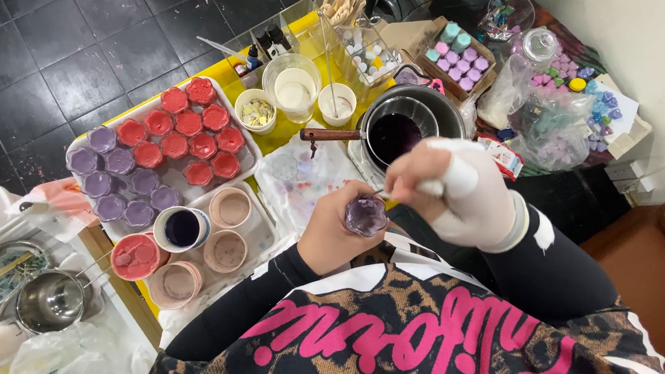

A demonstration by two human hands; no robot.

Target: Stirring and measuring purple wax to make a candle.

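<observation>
Yellow table crowded above, left hand (335,235) clamps the small purple cup (365,215) mid-frame, bandaged right hand (454,187) pinching a thin tool just right of it.

The view is bright and evenly lit, with soft indoor light falling from above. Shadows are faint and short; the darkest patch lies under the person's arms at the lower middle of the frame. Glare shows on the steel bowl (52,299) at the left edge, on the rim of the metal pot (411,118) above centre, and on the glossy black floor tiles (51,51) at the upper left. The white wall (640,3) at the upper right is nearly washed out. Wide-angle distortion bends the edges, so the yellow surface (279,135) leans. Focus is sharp at centre; the lower left corner is soft and smeared.
</observation>
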